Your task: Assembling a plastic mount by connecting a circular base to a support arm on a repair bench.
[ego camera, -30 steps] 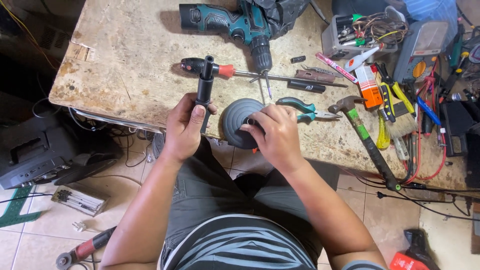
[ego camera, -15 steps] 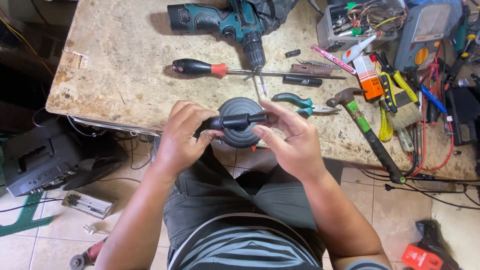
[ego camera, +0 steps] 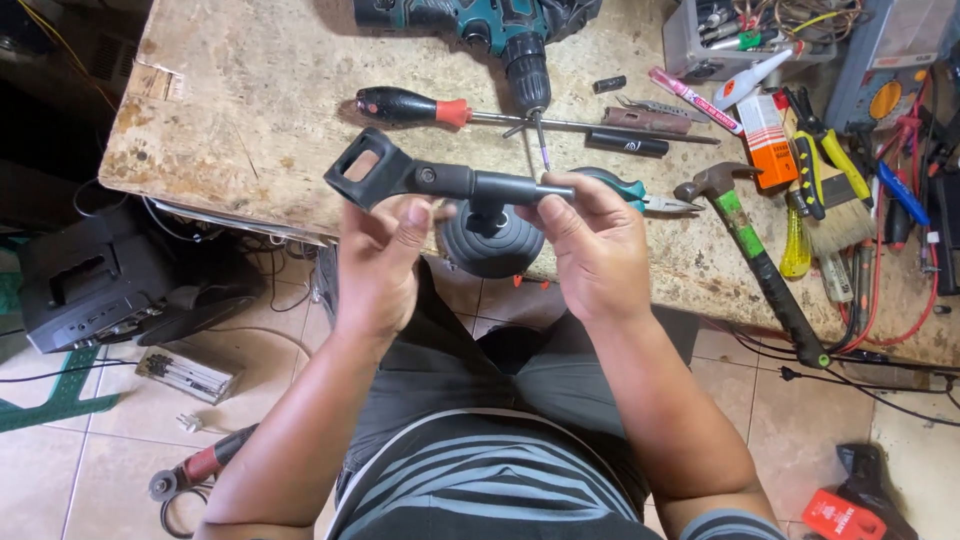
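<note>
Above workbench [ego camera: 250, 120], both hands [ego camera: 480, 250] grip black holder [ego camera: 440, 182] horizontally.

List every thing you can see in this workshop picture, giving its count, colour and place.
Handle part with round base: 1, black, held above bench edge.
Workbench: 1, worn tan, top.
Cordless drill: 1, teal-black, bench top.
Screwdriver: 1, black-red, below drill.
Pliers: 1, teal, beside right hand.
Hammer: 1, green-black handle, bench right.
Brush: 1, yellow-black, right.
Black case: 1, floor left.
Left hand: grips handle part.
Right hand: grips handle part.
</note>
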